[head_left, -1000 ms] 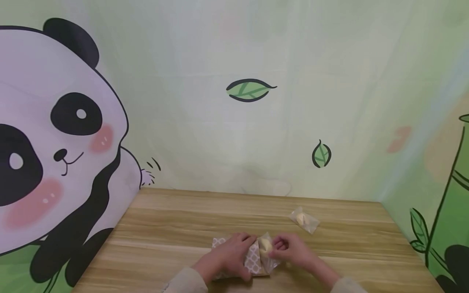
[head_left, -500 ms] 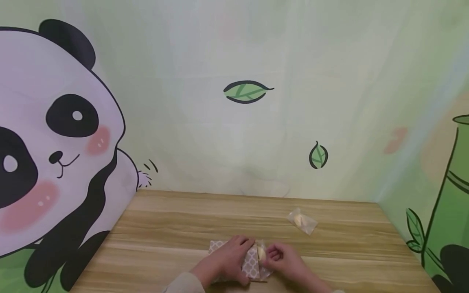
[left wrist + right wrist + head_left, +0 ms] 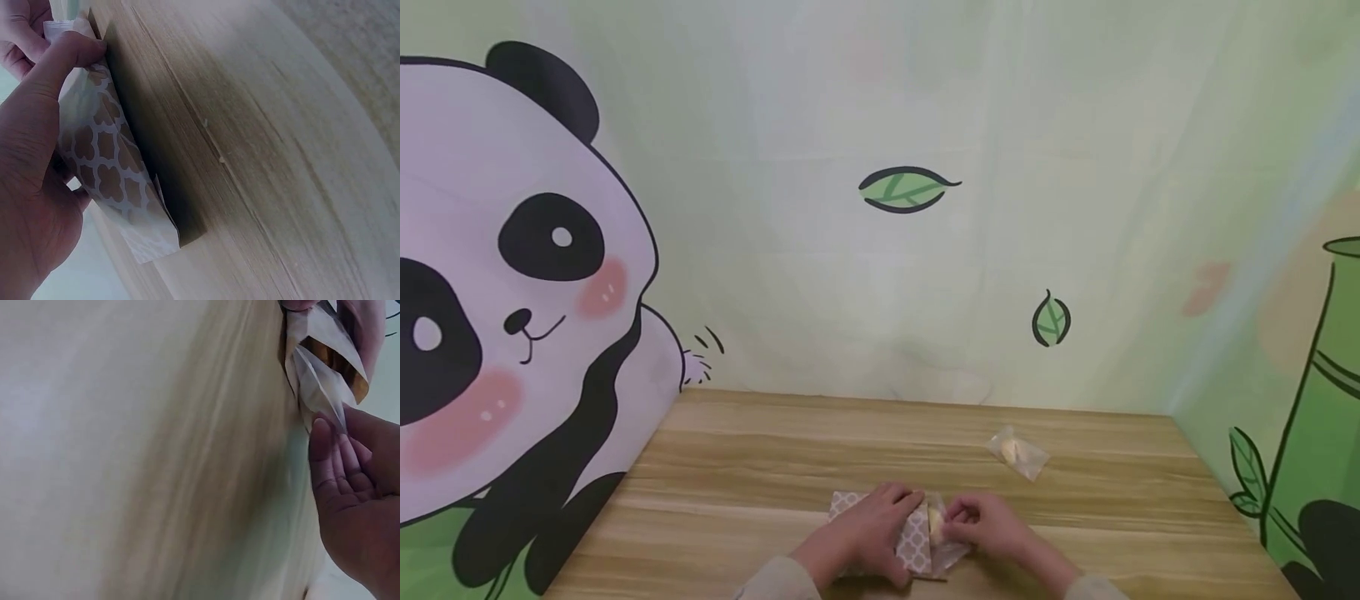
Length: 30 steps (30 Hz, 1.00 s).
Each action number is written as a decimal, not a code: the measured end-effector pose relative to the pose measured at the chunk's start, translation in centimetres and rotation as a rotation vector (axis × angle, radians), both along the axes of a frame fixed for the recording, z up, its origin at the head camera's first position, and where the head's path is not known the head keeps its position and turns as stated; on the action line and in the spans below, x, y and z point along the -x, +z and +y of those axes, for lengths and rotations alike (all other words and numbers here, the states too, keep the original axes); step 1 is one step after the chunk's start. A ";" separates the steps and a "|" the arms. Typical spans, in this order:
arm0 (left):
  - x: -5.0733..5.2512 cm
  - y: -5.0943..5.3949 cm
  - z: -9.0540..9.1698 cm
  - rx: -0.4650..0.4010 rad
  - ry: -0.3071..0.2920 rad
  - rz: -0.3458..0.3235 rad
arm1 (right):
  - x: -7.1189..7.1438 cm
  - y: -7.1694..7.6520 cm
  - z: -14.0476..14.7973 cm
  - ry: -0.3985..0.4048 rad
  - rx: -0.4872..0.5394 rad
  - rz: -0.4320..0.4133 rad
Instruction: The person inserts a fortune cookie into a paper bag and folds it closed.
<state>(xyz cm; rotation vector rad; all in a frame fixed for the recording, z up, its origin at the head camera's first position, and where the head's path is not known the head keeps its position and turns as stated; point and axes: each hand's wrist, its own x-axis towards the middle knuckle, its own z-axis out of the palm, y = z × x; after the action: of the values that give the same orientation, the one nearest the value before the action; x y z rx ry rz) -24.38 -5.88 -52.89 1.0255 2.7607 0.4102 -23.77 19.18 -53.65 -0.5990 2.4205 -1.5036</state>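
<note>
A brown paper bag with a white lattice pattern lies on its side on the table, its mouth facing right. My left hand grips it, thumb on the near side, as the left wrist view also shows. At the mouth sits a clear plastic packet around a pale yellow piece, possibly a cookie, partly inside the bag. My right hand pinches the packet's edge between thumb and fingers. In the right wrist view the bag's mouth gapes, showing its brown inside.
A second clear packet with a similar pale piece lies farther back on the wooden table, to the right. Behind the table hangs a green backdrop with a printed panda. Small crumbs dot the tabletop in the left wrist view.
The packet in my right hand has shifted left into the bag's mouth, and less of the pale piece shows. My left hand stays on the bag; the second packet has not moved.
</note>
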 end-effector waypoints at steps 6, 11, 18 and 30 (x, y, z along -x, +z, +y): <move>-0.2 0.3 0.0 -0.041 0.036 -0.023 | -0.4 -0.8 0.7 -0.102 0.094 -0.011; -0.2 0.6 0.1 -0.092 0.065 -0.033 | -0.9 -1.0 0.0 -0.184 0.159 -0.034; 0.2 0.7 0.6 -0.157 0.088 -0.056 | -1.5 -0.8 -1.5 -0.234 0.157 -0.010; 0.1 0.3 0.5 -0.177 0.054 -0.005 | -1.6 0.0 -0.2 -0.113 0.156 -0.036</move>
<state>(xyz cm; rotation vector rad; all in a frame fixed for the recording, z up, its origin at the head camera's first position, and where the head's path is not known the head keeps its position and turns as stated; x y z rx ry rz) -24.52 -5.39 -52.59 0.9860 2.7927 0.6748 -22.20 18.98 -53.63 -0.4671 2.3609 -1.7451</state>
